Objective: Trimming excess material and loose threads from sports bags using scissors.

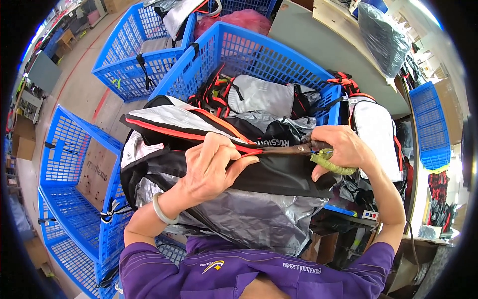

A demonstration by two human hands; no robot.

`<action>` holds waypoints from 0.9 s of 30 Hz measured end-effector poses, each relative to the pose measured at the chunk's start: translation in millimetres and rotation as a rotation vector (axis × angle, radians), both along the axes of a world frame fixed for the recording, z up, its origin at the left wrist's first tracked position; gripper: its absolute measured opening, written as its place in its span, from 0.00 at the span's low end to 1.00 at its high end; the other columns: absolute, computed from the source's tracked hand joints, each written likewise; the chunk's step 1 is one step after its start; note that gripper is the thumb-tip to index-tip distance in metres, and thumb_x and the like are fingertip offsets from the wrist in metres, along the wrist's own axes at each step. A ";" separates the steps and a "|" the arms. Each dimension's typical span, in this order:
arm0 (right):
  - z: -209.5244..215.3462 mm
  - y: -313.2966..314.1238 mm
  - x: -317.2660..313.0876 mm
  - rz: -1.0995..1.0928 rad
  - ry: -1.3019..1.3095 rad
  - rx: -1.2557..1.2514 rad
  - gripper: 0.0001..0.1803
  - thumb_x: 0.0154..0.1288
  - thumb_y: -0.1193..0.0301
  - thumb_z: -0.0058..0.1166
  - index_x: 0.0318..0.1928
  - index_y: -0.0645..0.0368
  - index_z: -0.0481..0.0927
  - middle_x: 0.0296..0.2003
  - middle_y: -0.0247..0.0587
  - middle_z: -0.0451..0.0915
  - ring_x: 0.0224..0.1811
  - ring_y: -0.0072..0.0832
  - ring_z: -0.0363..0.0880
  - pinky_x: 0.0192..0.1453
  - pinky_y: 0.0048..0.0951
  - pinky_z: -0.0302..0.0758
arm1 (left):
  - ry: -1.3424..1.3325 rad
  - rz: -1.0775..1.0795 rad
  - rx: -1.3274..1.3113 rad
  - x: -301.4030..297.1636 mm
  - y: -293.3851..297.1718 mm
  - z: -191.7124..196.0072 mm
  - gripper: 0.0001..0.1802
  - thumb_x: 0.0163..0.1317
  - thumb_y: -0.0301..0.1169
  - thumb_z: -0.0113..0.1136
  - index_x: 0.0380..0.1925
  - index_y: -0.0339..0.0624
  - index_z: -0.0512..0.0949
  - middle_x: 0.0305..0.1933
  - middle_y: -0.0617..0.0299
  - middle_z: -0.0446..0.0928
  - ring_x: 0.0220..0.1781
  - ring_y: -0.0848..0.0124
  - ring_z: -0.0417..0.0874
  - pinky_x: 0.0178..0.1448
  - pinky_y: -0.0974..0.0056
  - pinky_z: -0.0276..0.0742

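Right grip (344, 148) holds scissors (292, 149); left grip (210, 167) pinches red trim (249, 150).

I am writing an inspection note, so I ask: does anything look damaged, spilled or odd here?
The scissors in the right hand: their yellow-green wrapped handle seems patched, and the blades look brownish, perhaps rusty. Nothing looks spilled.

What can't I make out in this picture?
All in the head view:
Scissors: their tips are too small to tell what, if anything, they cut beside the left hand.
Yellow-green handle: partly covered by the right hand.
Silver-and-black bag: its own fabric hides the inside.
Large blue crate: its bottom is hidden under other bags.
Dark plastic sack: its wrapping obscures the contents.
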State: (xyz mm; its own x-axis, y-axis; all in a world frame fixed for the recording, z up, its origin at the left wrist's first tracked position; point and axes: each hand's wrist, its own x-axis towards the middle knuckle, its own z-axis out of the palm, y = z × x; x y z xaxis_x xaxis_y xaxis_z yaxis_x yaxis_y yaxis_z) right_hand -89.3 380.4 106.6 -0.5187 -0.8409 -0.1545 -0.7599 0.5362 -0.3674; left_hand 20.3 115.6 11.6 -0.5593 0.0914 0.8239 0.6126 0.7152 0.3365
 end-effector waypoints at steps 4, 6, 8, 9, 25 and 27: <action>-1.8 0.0 -2.4 0.032 -0.052 -0.010 0.39 0.30 0.46 0.74 0.34 0.63 0.72 0.29 0.44 0.72 0.34 0.44 0.73 0.37 0.39 0.69 | 0.018 -0.016 0.007 -0.7 0.7 -1.2 0.20 0.37 0.32 0.79 0.23 0.42 0.74 0.28 0.61 0.72 0.28 0.69 0.74 0.25 0.70 0.65; 6.0 -4.5 0.1 0.018 -0.059 0.064 0.39 0.31 0.46 0.74 0.36 0.63 0.72 0.32 0.45 0.73 0.38 0.44 0.73 0.39 0.39 0.69 | 0.031 -0.010 -0.001 -0.6 0.8 -0.5 0.20 0.37 0.32 0.79 0.23 0.42 0.74 0.28 0.61 0.72 0.28 0.69 0.74 0.25 0.70 0.66; 6.2 -5.0 0.2 0.019 -0.060 0.064 0.39 0.31 0.46 0.74 0.34 0.63 0.72 0.30 0.45 0.72 0.36 0.43 0.73 0.38 0.39 0.69 | 0.039 -0.014 0.003 -0.9 0.8 -0.4 0.20 0.37 0.32 0.79 0.23 0.42 0.74 0.28 0.61 0.72 0.28 0.69 0.75 0.25 0.70 0.66; 5.9 -5.8 -0.6 0.023 -0.061 0.063 0.38 0.31 0.46 0.74 0.33 0.64 0.72 0.29 0.44 0.72 0.35 0.43 0.73 0.37 0.39 0.69 | 0.047 -0.014 0.005 -1.1 0.3 -0.4 0.20 0.37 0.32 0.79 0.23 0.42 0.74 0.28 0.61 0.72 0.28 0.69 0.75 0.25 0.70 0.66; -23.7 30.7 46.8 -0.643 -0.589 -0.323 0.17 0.49 0.74 0.69 0.35 0.61 0.73 0.30 0.32 0.78 0.33 0.17 0.75 0.38 0.23 0.72 | -0.659 0.020 -0.029 23.0 -117.5 2.6 0.16 0.47 0.36 0.71 0.20 0.37 0.75 0.21 0.57 0.73 0.21 0.62 0.74 0.26 0.61 0.66; -22.6 36.4 46.8 -0.608 -0.449 -0.295 0.17 0.48 0.75 0.69 0.35 0.61 0.72 0.29 0.32 0.77 0.33 0.18 0.76 0.37 0.22 0.72 | -0.692 0.033 0.163 25.7 -108.1 16.5 0.16 0.47 0.32 0.72 0.19 0.35 0.73 0.17 0.58 0.69 0.18 0.69 0.67 0.24 0.65 0.61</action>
